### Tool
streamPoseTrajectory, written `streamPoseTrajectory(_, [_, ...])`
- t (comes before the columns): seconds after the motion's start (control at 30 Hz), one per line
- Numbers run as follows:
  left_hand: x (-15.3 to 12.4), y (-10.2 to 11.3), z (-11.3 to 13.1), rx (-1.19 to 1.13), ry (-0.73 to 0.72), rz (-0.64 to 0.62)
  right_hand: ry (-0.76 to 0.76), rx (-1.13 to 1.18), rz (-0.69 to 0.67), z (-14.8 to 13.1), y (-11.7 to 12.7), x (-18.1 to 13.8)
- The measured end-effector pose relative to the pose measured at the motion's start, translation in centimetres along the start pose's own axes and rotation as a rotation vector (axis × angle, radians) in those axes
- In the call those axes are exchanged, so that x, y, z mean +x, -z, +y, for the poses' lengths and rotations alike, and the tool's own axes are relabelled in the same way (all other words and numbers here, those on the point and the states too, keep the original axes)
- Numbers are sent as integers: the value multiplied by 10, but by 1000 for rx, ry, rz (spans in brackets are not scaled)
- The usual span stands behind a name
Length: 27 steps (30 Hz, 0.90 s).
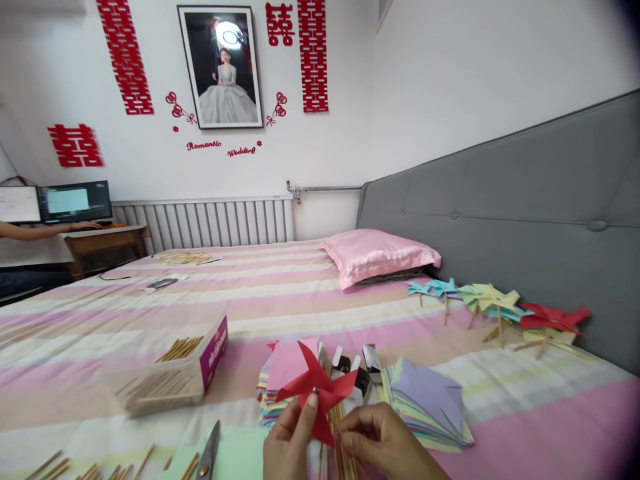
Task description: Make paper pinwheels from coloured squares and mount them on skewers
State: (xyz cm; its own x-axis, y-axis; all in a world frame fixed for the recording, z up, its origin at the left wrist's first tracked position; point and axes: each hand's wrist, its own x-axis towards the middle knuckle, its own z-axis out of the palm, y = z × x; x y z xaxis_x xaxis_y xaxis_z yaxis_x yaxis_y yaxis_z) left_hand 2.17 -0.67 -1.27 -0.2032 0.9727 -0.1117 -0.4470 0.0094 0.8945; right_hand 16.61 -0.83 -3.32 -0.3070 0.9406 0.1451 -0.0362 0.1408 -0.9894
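A red paper pinwheel (315, 390) is held up over the striped bed near the bottom middle. My left hand (290, 437) pinches its centre, thumb pressed on a small dark pin at the hub. My right hand (385, 443) is closed at the pinwheel's lower edge, fingers against the paper and a bundle of wooden sticks (343, 447) beneath. Behind the pinwheel lie stacks of coloured paper (430, 400) and a pink folded sheet (287, 363).
A clear plastic box of wooden sticks (170, 373) sits to the left; scissors (209, 453) and loose sticks (85, 470) lie at the bottom left. Finished pinwheels (500, 310) line the grey headboard (525, 200). A pink pillow (377, 255) lies behind. Another person's arm (35, 230) reaches a desk at far left.
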Motion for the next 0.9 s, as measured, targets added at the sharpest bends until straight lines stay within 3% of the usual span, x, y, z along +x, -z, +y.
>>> streamPoseTrajectory(0.3, [-3,-2,-1,-267,76,-10,-69,-31,-3,6,-7,1])
streamPoseTrajectory(0.5, [-3,-3,-1,-271,95,16,-83,-45,4,1,-11,-1])
streamPoseTrajectory(0.77, [-3,2,-7,-243,88,45,-159,165,-50,6,-15,-2])
streamPoseTrajectory(0.9, [1,5,-12,-201,67,53,-158,157,-35,6,-16,-3])
